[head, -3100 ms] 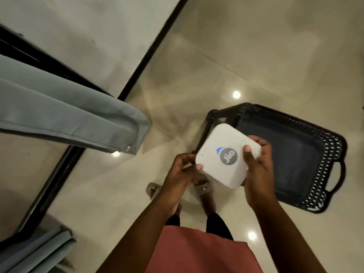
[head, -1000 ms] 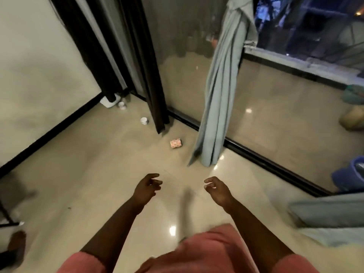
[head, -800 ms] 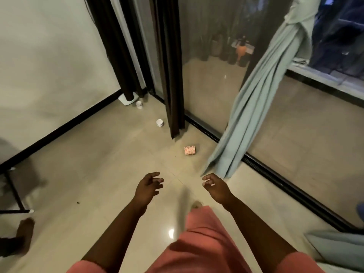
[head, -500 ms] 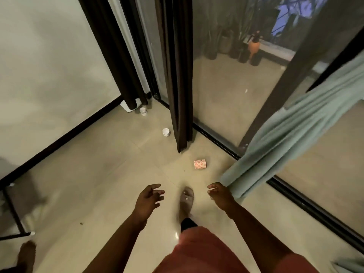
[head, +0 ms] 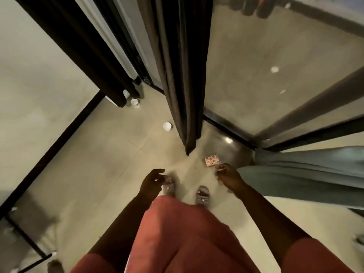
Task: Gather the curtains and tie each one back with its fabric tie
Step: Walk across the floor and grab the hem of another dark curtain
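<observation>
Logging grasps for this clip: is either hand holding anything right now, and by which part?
Left hand: nothing, fingers loosely curled. Right hand: a thin pale sliver shows at its fingertips, too small to identify. Neither touches the dark curtain.

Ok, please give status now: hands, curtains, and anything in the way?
Left hand open, empty. Right hand loosely curled, holding nothing clear. Dark curtain hangs ahead, untied; grey-blue curtain at right. Small patterned box on floor ahead.

Bare floor [head: 102, 174] lay open ahead of both hands [head: 151, 183]. A dark curtain [head: 183, 75] hung just beyond, a small box [head: 212, 160] near its foot. A pale curtain [head: 307, 174] crowded the right hand's [head: 228, 175] outer side; glass [head: 275, 66] closed off the space behind.
</observation>
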